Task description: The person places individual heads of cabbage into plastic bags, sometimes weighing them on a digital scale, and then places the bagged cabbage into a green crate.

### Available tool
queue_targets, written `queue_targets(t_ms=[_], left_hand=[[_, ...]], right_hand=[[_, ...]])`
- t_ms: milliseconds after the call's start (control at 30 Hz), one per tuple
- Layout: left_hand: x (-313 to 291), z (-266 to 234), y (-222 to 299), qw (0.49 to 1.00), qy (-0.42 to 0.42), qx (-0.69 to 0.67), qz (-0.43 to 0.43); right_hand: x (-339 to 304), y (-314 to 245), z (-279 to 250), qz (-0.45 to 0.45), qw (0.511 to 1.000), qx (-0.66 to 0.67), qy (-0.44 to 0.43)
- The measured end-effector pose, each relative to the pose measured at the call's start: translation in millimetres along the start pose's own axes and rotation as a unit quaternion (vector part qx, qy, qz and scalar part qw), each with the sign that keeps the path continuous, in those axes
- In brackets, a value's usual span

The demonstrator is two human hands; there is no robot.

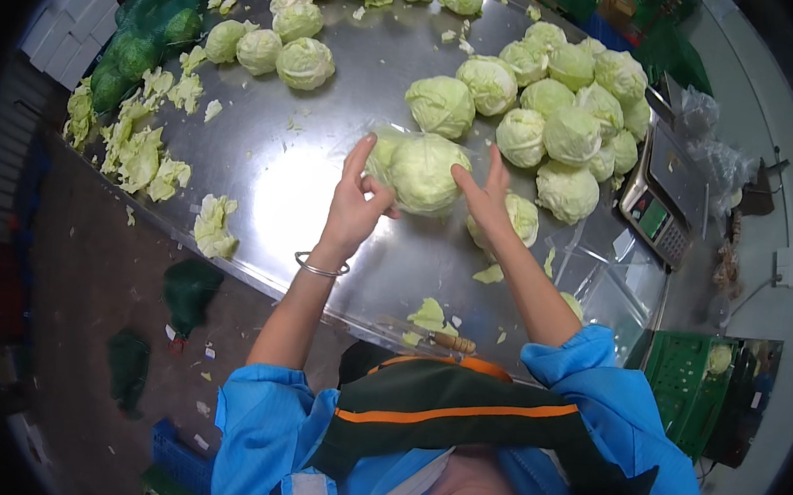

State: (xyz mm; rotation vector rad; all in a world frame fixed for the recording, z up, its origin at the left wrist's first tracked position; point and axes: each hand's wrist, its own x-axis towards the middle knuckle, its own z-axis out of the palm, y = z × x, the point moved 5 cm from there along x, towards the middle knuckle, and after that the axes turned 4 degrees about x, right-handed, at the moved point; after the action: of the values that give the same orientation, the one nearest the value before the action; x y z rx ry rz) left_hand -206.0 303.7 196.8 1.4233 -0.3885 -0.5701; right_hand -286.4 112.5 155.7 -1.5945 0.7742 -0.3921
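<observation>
Over the steel table, two pale green cabbages sit close together between my hands, one partly behind the other. Clear plastic film, seemingly a bag, surrounds them. My left hand closes on the film at the left side, forefinger stretched up and thumb bent in. On the opposite side my right hand presses its thumb to the front cabbage, its fingers extended along the film. Under my right wrist lies another cabbage, partly hidden. A knife with a wooden handle rests at the near table edge.
Cabbages are heaped at the right, with more at the far left. Loose leaves and a green net sack cover the left edge. A scale, plastic bags and a green crate are on the right.
</observation>
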Motion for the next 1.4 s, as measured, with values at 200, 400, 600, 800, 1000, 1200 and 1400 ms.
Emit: queue_targets(t_ms=[200, 400, 600, 800, 1000, 1200, 1400], left_hand=[[14.2, -21.2, 5.8, 0.999, 0.010, -0.048, -0.017], [23.5, -37.9, 72.6, 0.994, 0.003, -0.109, 0.014], [9.0, -63.9, 172.7, 0.995, -0.065, 0.006, 0.074], [39.0, -74.4, 151.2, 0.997, -0.014, 0.081, -0.015], [-49.0, -71.7, 50.8, 0.986, 0.031, 0.163, -0.016], [-107.4, -69.3, -83.2, 0.963, 0.151, 0.178, -0.134], [-129.3, -73.9, -127.5, 0.905, 0.145, 0.376, -0.137]], right_hand=[[21.8, -12.0, 19.2, 0.156, 0.969, 0.150, -0.123], [2.1, -88.5, 6.9, -0.227, 0.970, -0.085, -0.012], [-35.3, -204.6, -5.6, -0.199, 0.976, 0.028, -0.087], [5.6, -192.7, 6.6, -0.185, 0.977, 0.015, -0.101], [-49.1, -68.9, -3.7, -0.241, 0.966, 0.005, -0.096], [-88.8, 50.8, 12.9, -0.144, 0.983, -0.028, -0.107], [-110.2, 79.7, 4.3, 0.020, 0.988, 0.017, -0.155]])
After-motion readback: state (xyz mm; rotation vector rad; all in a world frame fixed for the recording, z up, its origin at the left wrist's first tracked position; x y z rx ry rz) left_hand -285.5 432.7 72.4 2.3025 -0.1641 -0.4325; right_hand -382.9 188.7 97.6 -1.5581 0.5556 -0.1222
